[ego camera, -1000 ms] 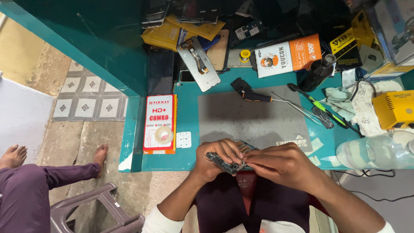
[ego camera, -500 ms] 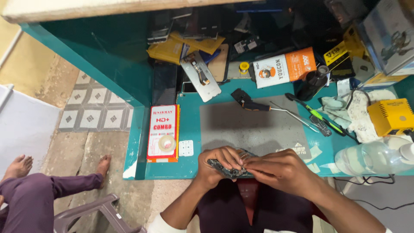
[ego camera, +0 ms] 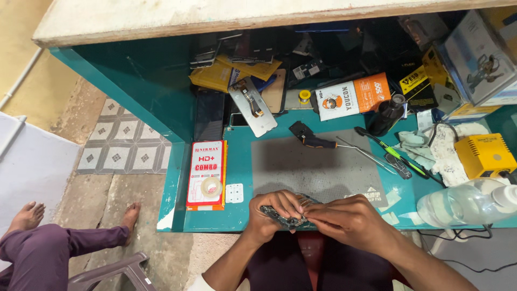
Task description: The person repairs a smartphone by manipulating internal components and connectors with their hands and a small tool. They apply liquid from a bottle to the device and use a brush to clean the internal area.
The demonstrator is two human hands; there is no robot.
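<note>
Head view: our left hand (ego camera: 272,213) and right hand (ego camera: 344,218) together grip a small circuit board (ego camera: 283,217) over the grey mat's (ego camera: 312,164) near edge.

Both hands meet at the near edge of the teal bench, and between them sits a small circuit board (ego camera: 285,215), dark with a greenish cast, studded with tiny metal parts. It lies roughly flat, slightly tilted, long side running left to right, held just over the front edge of the grey work mat. The left hand (ego camera: 269,213) cups its left end, fingers curled over the top. The right hand (ego camera: 347,218) covers its right end, fingertips pressing on the board's middle. Much of the board stays hidden under the fingers.
</note>
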